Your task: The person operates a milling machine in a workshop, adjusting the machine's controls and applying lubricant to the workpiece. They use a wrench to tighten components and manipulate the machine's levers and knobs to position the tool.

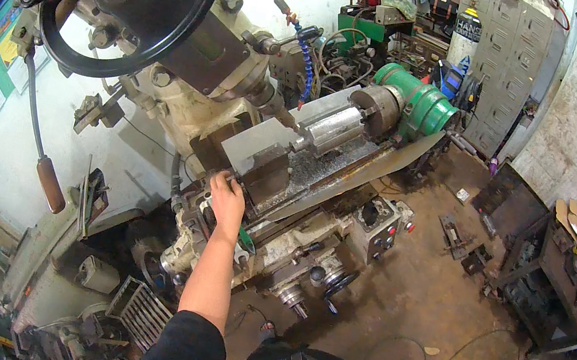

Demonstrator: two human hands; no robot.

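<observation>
My left hand (pixel 226 200) reaches forward to the near left end of a milling machine's table (pixel 282 217). Its fingers curl over a part at that end; what they grip is hidden beneath them. Close by the wrist lies a green-handled object (pixel 245 240). Beyond the hand, a grooved metal cylinder (pixel 335 128) is mounted lengthwise, its far end at a round chuck (pixel 377 109) on a green housing (pixel 419 104). Metal chips (pixel 316 173) lie under the cylinder. Only a sliver of skin shows at the lower edge on my right; my right hand is out of sight.
A black handwheel (pixel 131 1) looms at upper left, near a wood-handled lever (pixel 50 182). A blue segmented hose (pixel 302 60) hangs over the cylinder. Crank handles (pixel 332 283) and a control box (pixel 374 229) jut toward me. A metal bench (pixel 550 281) stands right; cables trail across the floor.
</observation>
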